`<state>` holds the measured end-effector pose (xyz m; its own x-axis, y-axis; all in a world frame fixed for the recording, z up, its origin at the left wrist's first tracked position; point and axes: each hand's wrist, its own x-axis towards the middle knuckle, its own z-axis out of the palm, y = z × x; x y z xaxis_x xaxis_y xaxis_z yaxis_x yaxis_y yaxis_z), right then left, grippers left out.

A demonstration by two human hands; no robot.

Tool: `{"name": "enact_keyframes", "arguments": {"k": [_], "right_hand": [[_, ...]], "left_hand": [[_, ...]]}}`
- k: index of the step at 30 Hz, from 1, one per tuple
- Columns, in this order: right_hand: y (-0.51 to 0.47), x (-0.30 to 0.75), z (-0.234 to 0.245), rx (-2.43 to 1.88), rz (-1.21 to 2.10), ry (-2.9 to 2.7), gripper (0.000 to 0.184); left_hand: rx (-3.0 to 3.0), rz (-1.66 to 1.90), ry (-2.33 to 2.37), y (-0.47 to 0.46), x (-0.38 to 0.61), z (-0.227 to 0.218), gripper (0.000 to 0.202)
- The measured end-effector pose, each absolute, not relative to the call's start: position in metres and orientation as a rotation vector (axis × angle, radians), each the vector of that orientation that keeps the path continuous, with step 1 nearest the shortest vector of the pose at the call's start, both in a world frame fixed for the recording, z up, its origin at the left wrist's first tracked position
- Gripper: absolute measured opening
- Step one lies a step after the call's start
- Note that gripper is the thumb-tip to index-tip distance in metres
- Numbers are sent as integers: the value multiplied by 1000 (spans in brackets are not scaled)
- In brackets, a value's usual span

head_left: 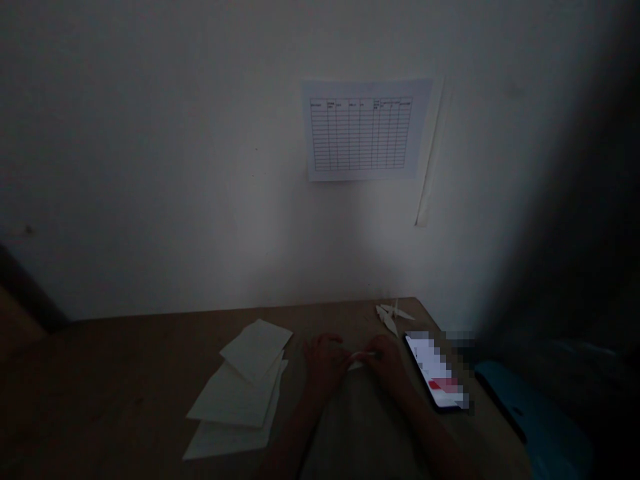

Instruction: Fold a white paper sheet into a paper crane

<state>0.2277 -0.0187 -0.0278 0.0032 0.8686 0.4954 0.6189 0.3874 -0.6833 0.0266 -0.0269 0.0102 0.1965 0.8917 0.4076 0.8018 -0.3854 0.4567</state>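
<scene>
On the table before me, a small folded piece of white paper [356,365] lies between my two hands. My left hand [324,360] holds its left end, with the thumb side pressed against it and the other fingers bent over the table. The right end is pinched by my right hand [384,359], whose fingers are curled in. Much of the paper is hidden under my fingers, and the dim light blurs its folds. Folded paper shapes [391,317] with pointed ends lie just beyond my right hand.
Several loose white sheets [235,397] overlap left of my left arm. A lit phone [433,370] lies right of my right hand, near the table's right edge. A blue seat [535,413] stands beyond that edge. A printed grid sheet [367,130] hangs on the wall.
</scene>
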Motion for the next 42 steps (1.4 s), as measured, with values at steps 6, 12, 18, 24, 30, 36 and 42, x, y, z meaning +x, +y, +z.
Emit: {"name": "enact_keyframes", "arguments": {"k": [6,12,18,24,30,36,42], "right_hand": [[-19,227,-29,-1246,391,-1776,23],[-20,229,-26,-1305,365,-1754,25],[-19,231,-24,-1321,339,-1796,11],[-23,231,-16,-1474,332,-1763,7],[-25,232,-12,-1545,266,-1730,7],[-24,233,-15,-1455,256,-1765,14],[-22,235,-19,-1510,234,-1768,14]], "left_hand": [[2339,926,1643,-26,26,8,14],[2347,915,1646,-26,25,11,6],[2339,917,1656,-28,24,17,5],[2347,924,1664,-31,26,20,5],[2341,956,1656,-32,27,19,6],[2328,954,1675,-31,25,18,7],[2320,875,1720,-31,26,21,6]]}}
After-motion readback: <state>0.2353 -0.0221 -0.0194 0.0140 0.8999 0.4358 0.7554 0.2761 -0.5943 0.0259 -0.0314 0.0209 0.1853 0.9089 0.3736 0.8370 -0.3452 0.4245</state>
